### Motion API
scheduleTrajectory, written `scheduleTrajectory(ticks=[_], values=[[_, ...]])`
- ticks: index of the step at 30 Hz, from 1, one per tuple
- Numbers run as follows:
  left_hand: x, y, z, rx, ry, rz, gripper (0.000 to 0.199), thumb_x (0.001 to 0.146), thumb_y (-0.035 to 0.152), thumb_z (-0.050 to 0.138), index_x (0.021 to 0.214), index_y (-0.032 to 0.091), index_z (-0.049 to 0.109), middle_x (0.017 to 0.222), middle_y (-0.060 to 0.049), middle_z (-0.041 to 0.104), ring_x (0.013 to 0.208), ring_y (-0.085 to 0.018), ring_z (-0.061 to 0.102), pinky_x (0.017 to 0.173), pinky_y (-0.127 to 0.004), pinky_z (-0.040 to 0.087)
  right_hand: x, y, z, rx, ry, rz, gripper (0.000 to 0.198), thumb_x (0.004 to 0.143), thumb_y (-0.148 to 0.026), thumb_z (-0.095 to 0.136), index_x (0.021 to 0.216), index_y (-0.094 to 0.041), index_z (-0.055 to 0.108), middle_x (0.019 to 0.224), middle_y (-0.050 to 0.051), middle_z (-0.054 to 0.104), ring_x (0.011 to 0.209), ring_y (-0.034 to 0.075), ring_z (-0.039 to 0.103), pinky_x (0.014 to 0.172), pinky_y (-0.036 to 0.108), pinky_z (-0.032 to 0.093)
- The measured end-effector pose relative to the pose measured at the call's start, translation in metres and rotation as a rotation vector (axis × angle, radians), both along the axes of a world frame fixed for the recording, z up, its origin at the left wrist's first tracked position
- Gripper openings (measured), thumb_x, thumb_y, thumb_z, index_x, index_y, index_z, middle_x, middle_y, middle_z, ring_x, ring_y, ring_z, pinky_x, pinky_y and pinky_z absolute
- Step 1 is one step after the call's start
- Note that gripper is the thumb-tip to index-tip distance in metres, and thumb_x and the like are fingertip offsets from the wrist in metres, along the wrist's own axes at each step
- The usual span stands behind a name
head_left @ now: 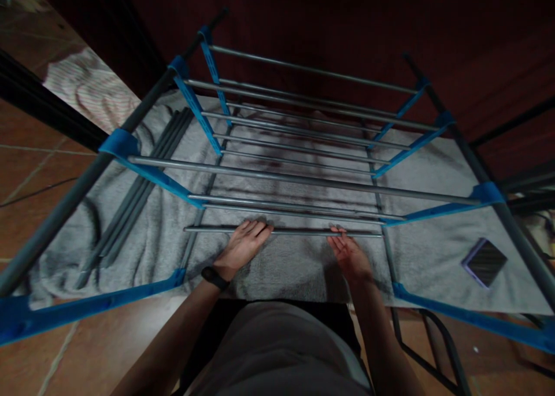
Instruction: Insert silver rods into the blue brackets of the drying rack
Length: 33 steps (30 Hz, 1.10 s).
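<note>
A loose grey metal rod (299, 232) lies crosswise at the near side of a partly assembled rack, above the blanket. My left hand (245, 245), with a dark band on the wrist, is closed over the rod left of its middle. Toward the rod's right end, my right hand (350, 256) holds it palm up between thumb and fingers. Beyond both hands stands the rack, with grey side poles (472, 153), blue plastic brackets (160, 179) and several crossbars (303, 180). Lower blue brackets (104, 295) at the near side show no crossbar.
Several grey tubes (143, 182) lie bundled on the grey blanket (277, 274) at the left. A dark phone-like rectangle with a purple edge (484, 262) rests at the right. Behind the rack rises a dark red surface (312, 26). Tiled floor (39, 211) shows at the left.
</note>
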<state>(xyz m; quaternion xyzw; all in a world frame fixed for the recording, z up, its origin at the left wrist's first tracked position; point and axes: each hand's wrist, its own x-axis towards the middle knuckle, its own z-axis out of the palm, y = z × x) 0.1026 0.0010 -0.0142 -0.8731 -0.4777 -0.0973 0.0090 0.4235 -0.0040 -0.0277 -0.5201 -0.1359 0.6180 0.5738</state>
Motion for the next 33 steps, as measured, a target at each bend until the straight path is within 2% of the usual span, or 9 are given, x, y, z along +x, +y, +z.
scheduleTrajectory(ticks=[7,15,26,33], values=[[-0.002,0.001,-0.006,0.008,-0.023,0.003,0.038,0.096,0.013,0.047,0.132,0.022,0.059,0.106,-0.007,0.069,0.099,-0.023,0.063,0.096,-0.039,0.045,-0.003,0.001,-0.005,0.009,-0.031,-0.055,0.019,0.079,-0.038,0.081,0.09,-0.026,0.071,0.107,0.004,0.077,0.117,0.02,0.068,0.107,0.043,0.054],[-0.001,0.0,-0.003,0.008,-0.041,0.021,0.038,0.095,0.012,0.047,0.13,0.02,0.061,0.106,-0.007,0.069,0.1,-0.023,0.062,0.097,-0.038,0.045,-0.006,0.002,-0.006,-0.004,0.006,-0.107,0.012,0.082,-0.031,0.078,0.09,-0.025,0.071,0.098,0.002,0.078,0.103,0.017,0.072,0.1,0.037,0.059],[-0.001,0.0,-0.004,-0.015,-0.047,0.041,0.039,0.096,0.012,0.045,0.131,0.021,0.059,0.106,-0.007,0.068,0.101,-0.023,0.062,0.099,-0.04,0.044,-0.005,0.003,-0.011,0.019,0.006,-0.11,0.021,0.079,-0.038,0.082,0.089,-0.026,0.069,0.093,0.001,0.077,0.099,0.016,0.073,0.103,0.038,0.057],[-0.001,0.001,-0.002,-0.009,-0.035,0.032,0.034,0.097,0.013,0.045,0.125,0.021,0.062,0.104,-0.007,0.068,0.098,-0.023,0.061,0.097,-0.039,0.044,-0.004,0.003,-0.01,0.017,0.031,-0.122,0.012,0.082,-0.031,0.079,0.087,-0.025,0.07,0.096,0.002,0.078,0.099,0.016,0.073,0.1,0.037,0.058]])
